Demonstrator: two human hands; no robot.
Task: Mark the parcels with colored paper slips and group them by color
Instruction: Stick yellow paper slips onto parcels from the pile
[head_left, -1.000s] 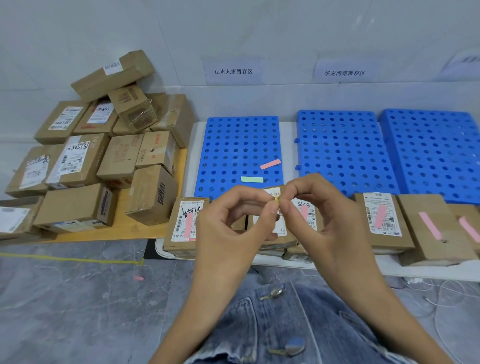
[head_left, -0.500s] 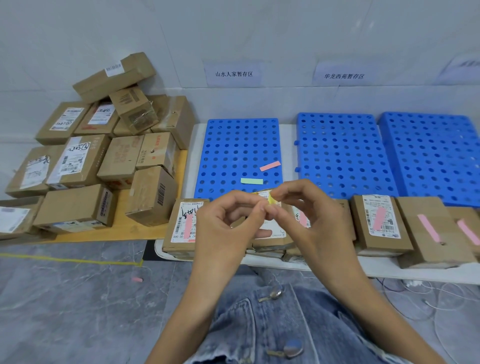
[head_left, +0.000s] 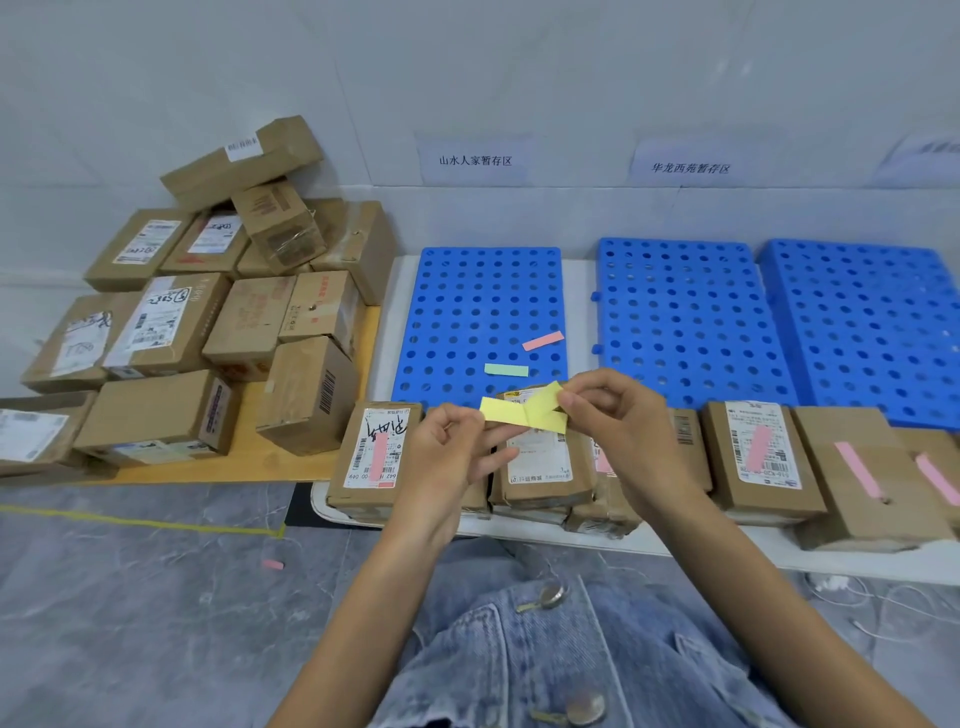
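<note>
1. Since the earlier frames the two hands have drawn apart, and the small yellow scrap once pinched between them now shows as yellow slips (head_left: 524, 413) spread open — two strips meeting in a shallow V.
2. Left hand (head_left: 447, 457): fingers curled, thumb and forefinger pinching the left end of the yellow slips.
3. Right hand (head_left: 618, 421): thumb and forefinger closed on the right ends of the slips, remaining fingers bent.
4. Slips held above an unmarked parcel (head_left: 545, 462) in the near row on the white table (head_left: 831, 561), just beyond the person's denim jacket (head_left: 561, 665).
5. Near row: left parcel (head_left: 371, 457) carries a pink slip on its label; right of the hands, a labelled parcel (head_left: 761, 457) and a plain parcel (head_left: 862, 473) also bear pink slips.
6. Left blue perforated tray (head_left: 467, 291) — a loose pink slip (head_left: 543, 341) and a loose green slip (head_left: 506, 370) lie on its near part, apart from each other.
7. Middle tray (head_left: 680, 312) and right tray (head_left: 872, 322) lie farther right.
8. Pile of unmarked parcels (head_left: 218, 322) sits at far left on a wooden board (head_left: 291, 462).
</note>
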